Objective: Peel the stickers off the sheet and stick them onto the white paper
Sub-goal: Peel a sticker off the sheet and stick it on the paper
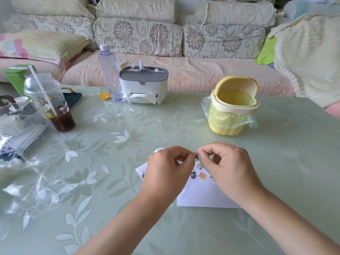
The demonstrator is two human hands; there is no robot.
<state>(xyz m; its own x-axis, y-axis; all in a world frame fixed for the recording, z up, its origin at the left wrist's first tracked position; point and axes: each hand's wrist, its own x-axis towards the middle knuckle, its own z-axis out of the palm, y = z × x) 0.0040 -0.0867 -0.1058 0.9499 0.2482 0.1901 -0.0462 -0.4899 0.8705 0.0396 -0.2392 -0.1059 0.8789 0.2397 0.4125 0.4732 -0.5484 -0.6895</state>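
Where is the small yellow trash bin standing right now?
In the head view, the yellow trash bin stands on the green table, right of centre, beyond the right hand and to the right of the white tissue box.

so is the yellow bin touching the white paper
Apart. The head view shows a stretch of bare green table between the base of the yellow bin and the white paper, which lies nearer the person.

Left hand [166,169] and right hand [230,163] — fingers curled, pinching together.
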